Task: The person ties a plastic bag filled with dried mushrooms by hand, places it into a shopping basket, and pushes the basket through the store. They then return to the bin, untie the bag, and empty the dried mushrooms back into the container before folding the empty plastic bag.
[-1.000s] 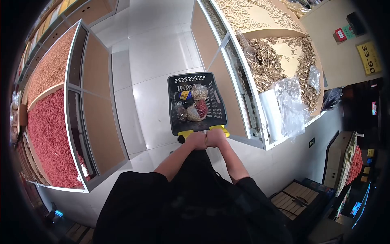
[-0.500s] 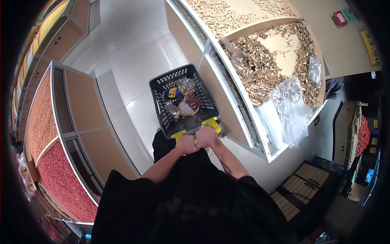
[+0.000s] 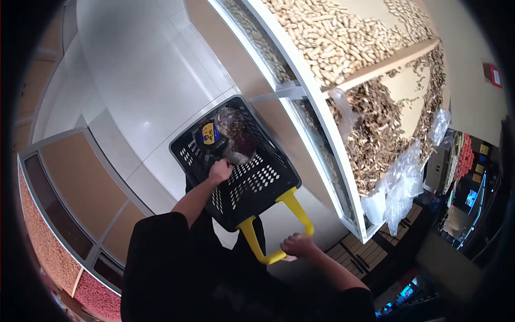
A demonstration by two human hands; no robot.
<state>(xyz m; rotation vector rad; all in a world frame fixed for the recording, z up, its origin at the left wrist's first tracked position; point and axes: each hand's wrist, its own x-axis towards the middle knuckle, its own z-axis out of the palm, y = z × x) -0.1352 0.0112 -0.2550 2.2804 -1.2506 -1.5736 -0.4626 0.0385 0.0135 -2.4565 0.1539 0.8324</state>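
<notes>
A black plastic shopping basket (image 3: 256,180) with a yellow handle (image 3: 251,244) is tilted in front of my body. My right hand (image 3: 299,246) is wrapped round the handle's grip. Inside the basket my left hand (image 3: 220,170) reaches down with its fingers curled, beside a clear bag of dark red contents (image 3: 241,147); what it grips, if anything, is hidden. Farther up in the basket lie a clear bag of pale brown pieces (image 3: 229,122) and a dark pack with a round yellow and blue label (image 3: 209,133).
On my right stands a glass-fronted bin counter with peanuts in shells (image 3: 343,40) and dried brown pieces (image 3: 375,118). Loose clear plastic bags (image 3: 402,182) hang at its corner. Another counter (image 3: 80,188) stands at the left, with tiled floor (image 3: 139,80) between.
My left hand has left the handle and gone into the basket. The right hand keeps the handle, now lower and to the right. The basket has tilted and the view has turned.
</notes>
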